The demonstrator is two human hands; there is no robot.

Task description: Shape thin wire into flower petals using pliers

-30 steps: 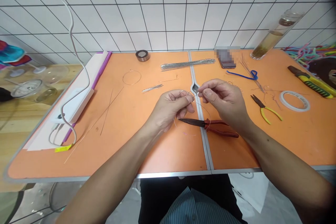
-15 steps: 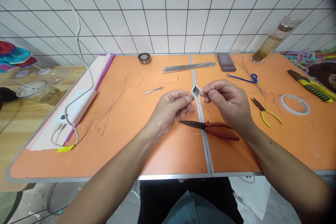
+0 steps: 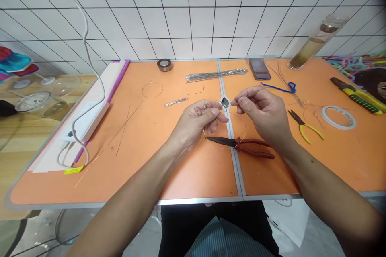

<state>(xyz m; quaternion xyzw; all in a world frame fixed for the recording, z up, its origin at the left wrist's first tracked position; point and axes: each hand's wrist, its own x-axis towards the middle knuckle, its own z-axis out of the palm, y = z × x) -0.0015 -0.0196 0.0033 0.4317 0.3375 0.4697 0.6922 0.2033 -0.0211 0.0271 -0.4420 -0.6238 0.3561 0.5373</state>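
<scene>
My left hand (image 3: 202, 118) is closed in a pinch on a thin wire (image 3: 245, 128) bent into a large loop. The loop hangs below and right of its fingers, and smaller curls of wire show at the fingertips. Just to the right, my right hand (image 3: 263, 113) has thumb and forefinger pressed together, seemingly on the wire's fine end, which is hard to see. Under the loop lie red-handled long-nose pliers (image 3: 255, 148), their dark jaws pointing left.
Behind the hands lies a bundle of straight wires (image 3: 215, 75), with a short bundle (image 3: 175, 102) and wire ring (image 3: 152, 90) to its left. To the right are small yellow pliers (image 3: 304, 126), a white tape ring (image 3: 338, 117), a phone (image 3: 259, 69) and a leaning glass bottle (image 3: 313, 46).
The wire loop has shifted slightly right and up between my hands. My right hand has moved a little upward, while my left fingers have opened out slightly around their pinch.
</scene>
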